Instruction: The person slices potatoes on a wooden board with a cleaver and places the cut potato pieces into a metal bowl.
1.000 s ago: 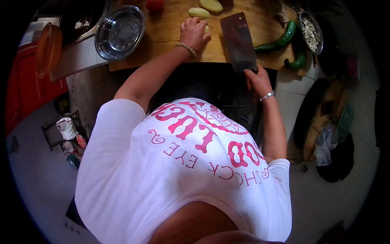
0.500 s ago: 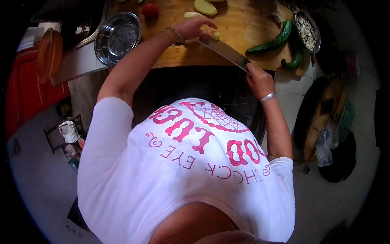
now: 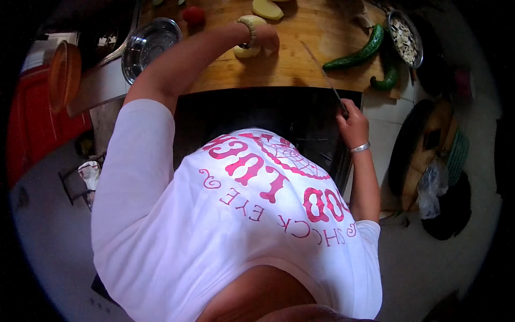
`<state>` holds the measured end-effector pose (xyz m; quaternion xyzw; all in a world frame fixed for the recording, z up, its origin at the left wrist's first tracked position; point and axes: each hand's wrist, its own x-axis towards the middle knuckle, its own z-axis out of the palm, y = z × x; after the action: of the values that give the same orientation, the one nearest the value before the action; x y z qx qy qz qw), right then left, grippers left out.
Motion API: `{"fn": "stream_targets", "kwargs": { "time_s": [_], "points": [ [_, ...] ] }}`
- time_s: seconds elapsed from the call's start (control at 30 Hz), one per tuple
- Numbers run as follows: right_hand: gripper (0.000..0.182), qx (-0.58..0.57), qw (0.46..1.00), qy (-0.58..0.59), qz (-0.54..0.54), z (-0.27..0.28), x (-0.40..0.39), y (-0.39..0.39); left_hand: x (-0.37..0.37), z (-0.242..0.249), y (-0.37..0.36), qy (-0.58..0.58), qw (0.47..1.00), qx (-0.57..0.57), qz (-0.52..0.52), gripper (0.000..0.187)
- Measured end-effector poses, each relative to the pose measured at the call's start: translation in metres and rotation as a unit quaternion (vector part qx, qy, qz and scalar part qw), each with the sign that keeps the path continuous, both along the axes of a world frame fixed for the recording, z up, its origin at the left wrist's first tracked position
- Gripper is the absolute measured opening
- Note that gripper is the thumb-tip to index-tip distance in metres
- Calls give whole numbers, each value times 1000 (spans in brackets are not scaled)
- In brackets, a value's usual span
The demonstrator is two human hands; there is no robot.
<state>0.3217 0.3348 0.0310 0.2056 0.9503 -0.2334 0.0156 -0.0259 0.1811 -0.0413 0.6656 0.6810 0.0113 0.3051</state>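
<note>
Head view: right fingers (image 3: 343, 121) curl around cleaver (image 3: 324, 74).

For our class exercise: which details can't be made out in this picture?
All in the head view:
- Left hand: fingertips hidden behind the hand itself; its grip can't be told.
- Potato piece: partly covered by the left wrist.
- Knife: blade face unseen, turned nearly edge-on; handle mostly covered by the right hand.
- Left bowl: partly behind the left arm.
- Green scrap: cut by the top edge.
</note>
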Motion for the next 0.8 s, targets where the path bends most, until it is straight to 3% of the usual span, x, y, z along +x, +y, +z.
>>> {"fn": "stream_targets", "kwargs": {
  "time_s": [0.13,0.2,0.23,0.3,0.33,0.4,0.57,0.63,0.67,0.77,0.8],
  "points": [
    [37,-19,999,1,-35,0,2,7,6,-27,-9,72,996,34,-29,25],
    [34,-38,998,43,-35,-3,-1,10,18,-47,-31,151,947,209,190,36],
    [34,-37,998,46,-34,-3,-4,11,31,-46,-39,154,947,210,191,36],
    [33,-61,996,63,-33,-5,-12,13,68,-35,-58,127,893,226,368,46],
    [33,-62,995,65,-30,-5,-16,14,77,-38,-60,130,892,226,369,46],
    [34,-69,997,36,-12,-5,-28,18,90,-42,-55,140,835,309,433,47],
    [35,-84,993,-61,52,8,-79,26,86,-45,-57,121,857,250,433,49],
    [39,-96,989,-71,85,4,-97,29,76,-47,-70,120,881,307,339,48],
    [40,-91,986,-85,109,-1,-112,31,61,-39,-87,86,916,282,273,48],
    [41,-82,980,-101,150,-11,-131,31,48,-49,-98,151,908,313,234,39],
    [42,-74,977,-105,167,-14,-142,30,49,-51,-98,173,921,254,240,45]
  ]
}}
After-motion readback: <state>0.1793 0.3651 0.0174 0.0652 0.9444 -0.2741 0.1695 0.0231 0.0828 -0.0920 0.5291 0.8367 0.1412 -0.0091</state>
